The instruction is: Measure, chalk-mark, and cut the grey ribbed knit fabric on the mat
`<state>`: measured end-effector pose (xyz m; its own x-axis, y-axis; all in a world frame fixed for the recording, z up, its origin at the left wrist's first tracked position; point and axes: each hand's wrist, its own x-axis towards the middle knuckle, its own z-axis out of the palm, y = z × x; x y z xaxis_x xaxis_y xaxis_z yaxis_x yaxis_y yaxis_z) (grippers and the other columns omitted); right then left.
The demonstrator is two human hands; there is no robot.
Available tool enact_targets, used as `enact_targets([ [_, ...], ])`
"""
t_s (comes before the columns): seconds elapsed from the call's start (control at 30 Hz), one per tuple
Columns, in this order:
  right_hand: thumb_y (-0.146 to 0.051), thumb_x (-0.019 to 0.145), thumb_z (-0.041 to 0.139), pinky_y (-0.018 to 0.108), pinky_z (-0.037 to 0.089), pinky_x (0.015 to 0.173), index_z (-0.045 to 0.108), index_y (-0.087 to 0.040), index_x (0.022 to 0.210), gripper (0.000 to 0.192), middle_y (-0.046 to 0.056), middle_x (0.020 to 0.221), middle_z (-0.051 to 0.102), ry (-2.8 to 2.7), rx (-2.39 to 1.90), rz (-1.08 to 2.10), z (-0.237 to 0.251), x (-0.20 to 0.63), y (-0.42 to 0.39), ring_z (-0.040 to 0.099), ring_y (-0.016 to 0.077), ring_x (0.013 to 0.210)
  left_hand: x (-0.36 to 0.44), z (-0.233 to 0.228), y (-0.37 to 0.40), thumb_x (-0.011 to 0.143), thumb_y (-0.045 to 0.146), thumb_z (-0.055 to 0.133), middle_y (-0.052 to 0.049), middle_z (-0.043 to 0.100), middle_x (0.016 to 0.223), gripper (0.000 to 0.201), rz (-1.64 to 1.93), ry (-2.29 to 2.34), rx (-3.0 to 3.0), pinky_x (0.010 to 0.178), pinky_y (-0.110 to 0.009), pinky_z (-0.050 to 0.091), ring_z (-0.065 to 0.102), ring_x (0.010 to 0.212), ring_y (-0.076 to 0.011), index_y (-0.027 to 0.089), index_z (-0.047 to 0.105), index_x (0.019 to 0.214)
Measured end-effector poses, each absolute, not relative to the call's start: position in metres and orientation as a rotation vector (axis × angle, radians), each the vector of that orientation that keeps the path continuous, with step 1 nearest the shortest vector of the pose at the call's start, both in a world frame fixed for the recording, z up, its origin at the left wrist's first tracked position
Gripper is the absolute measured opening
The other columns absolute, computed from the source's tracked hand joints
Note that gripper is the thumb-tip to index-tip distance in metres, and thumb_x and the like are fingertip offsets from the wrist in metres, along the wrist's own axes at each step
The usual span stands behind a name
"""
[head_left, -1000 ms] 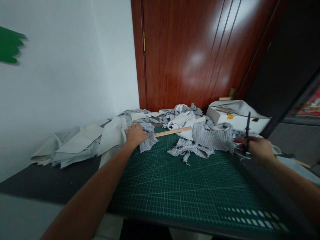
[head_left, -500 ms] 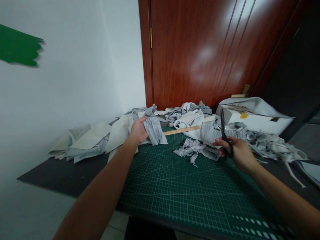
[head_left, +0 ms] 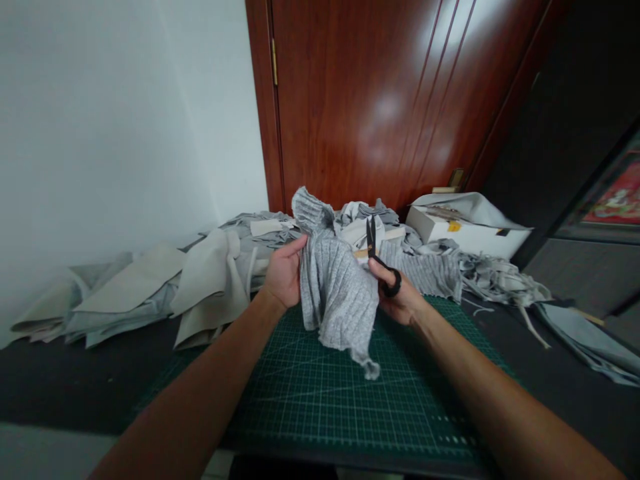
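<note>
A grey ribbed piece of knit fabric [head_left: 335, 287] hangs over the mat, its lower end trailing in a ragged curl. My left hand [head_left: 287, 275] is closed on its left side, thumb uppermost. Black-handled scissors [head_left: 371, 235] rest in my right hand [head_left: 400, 297], their blades pointing up and away from me. The fingers of that hand are by the fabric's right edge; whether they also pinch it is hidden. Behind the right hand lies another grey ribbed piece [head_left: 437, 270], spread flat.
Beneath is a green cutting mat [head_left: 320, 407] with grid lines. Pale fabric pieces [head_left: 135, 283] are heaped at left. Further back, a wooden ruler [head_left: 361, 253] shows partly behind the knit. A white box [head_left: 480, 243] and tangled scraps [head_left: 505, 277] sit right. A brown door [head_left: 350, 100] stands behind.
The knit in my left hand now hangs up between both hands, and ragged scraps no longer show on the mat. My right hand with the scissors has come in closer to the left.
</note>
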<state>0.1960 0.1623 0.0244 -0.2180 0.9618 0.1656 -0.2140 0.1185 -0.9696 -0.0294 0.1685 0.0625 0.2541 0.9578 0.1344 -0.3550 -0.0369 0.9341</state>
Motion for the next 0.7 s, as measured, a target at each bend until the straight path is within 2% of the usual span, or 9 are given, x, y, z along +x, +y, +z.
enact_targets([
  [0.07, -0.049, 0.06, 0.099, 0.02, 0.041, 0.042, 0.068, -0.021, 0.079, 0.046, -0.004, 0.064, 0.065, -1.182, -0.783, 1.379, 0.027, 0.201, 0.167, 0.053, 0.0093, 0.05, -0.031, 0.056, 0.171, 0.092, 0.062, 0.051, -0.014, 0.08, 0.096, 0.057, 1.218, 0.708, 1.107, 0.098, -0.058, 0.058, 0.074, 0.109, -0.0393, 0.016, 0.074, 0.117],
  [0.17, -0.033, 0.058, 0.1, 0.018, 0.041, 0.041, 0.065, -0.022, 0.078, 0.041, -0.006, 0.069, 0.067, -1.069, -0.741, 1.325, 0.032, 0.214, 0.176, 0.054, 0.0086, 0.053, -0.033, 0.047, 0.175, 0.094, 0.064, 0.051, -0.013, 0.08, 0.096, 0.057, 1.219, 0.708, 1.085, 0.098, -0.057, 0.058, 0.074, 0.112, -0.0382, 0.018, 0.074, 0.118],
  [0.3, -0.024, 0.058, 0.098, 0.02, 0.042, 0.039, 0.063, -0.022, 0.077, 0.039, -0.005, 0.068, 0.068, -0.971, -0.738, 1.259, 0.036, 0.231, 0.182, 0.056, 0.0107, 0.053, -0.029, 0.039, 0.178, 0.092, 0.073, 0.056, -0.013, 0.08, 0.098, 0.06, 1.156, 0.692, 1.09, 0.1, -0.055, 0.056, 0.073, 0.115, -0.0374, 0.021, 0.074, 0.117],
  [0.47, -0.021, 0.058, 0.096, 0.021, 0.043, 0.04, 0.064, -0.023, 0.079, 0.039, -0.006, 0.069, 0.068, -0.932, -0.751, 1.204, 0.038, 0.24, 0.181, 0.058, 0.0108, 0.053, -0.018, 0.038, 0.174, 0.081, 0.095, 0.05, -0.016, 0.08, 0.1, 0.085, 1.015, 0.643, 1.024, 0.1, -0.054, 0.055, 0.072, 0.116, -0.0386, 0.02, 0.072, 0.114],
  [0.53, -0.021, 0.058, 0.096, 0.021, 0.043, 0.041, 0.064, -0.023, 0.081, 0.039, -0.006, 0.068, 0.068, -0.932, -0.754, 1.18, 0.041, 0.242, 0.18, 0.059, 0.0109, 0.054, -0.014, 0.036, 0.172, 0.076, 0.098, 0.052, -0.016, 0.08, 0.099, 0.088, 1.001, 0.653, 1.012, 0.099, -0.054, 0.057, 0.073, 0.114, -0.0384, 0.02, 0.071, 0.114],
  [0.6, -0.021, 0.06, 0.095, 0.022, 0.043, 0.041, 0.063, -0.023, 0.08, 0.037, -0.006, 0.066, 0.066, -0.934, -0.758, 1.155, 0.045, 0.243, 0.179, 0.059, 0.0115, 0.054, -0.011, 0.033, 0.169, 0.072, 0.09, 0.068, -0.015, 0.08, 0.099, 0.08, 1.014, 0.685, 1.039, 0.097, -0.052, 0.058, 0.075, 0.11, -0.0374, 0.02, 0.071, 0.112],
  [0.7, -0.02, 0.06, 0.094, 0.022, 0.043, 0.042, 0.061, -0.023, 0.075, 0.037, -0.006, 0.066, 0.065, -0.942, -0.761, 1.122, 0.053, 0.244, 0.175, 0.058, 0.0115, 0.053, -0.006, 0.024, 0.168, 0.061, 0.047, 0.097, -0.013, 0.081, 0.104, 0.061, 1.072, 0.743, 1.076, 0.094, -0.049, 0.059, 0.076, 0.104, -0.0345, 0.019, 0.072, 0.11],
])
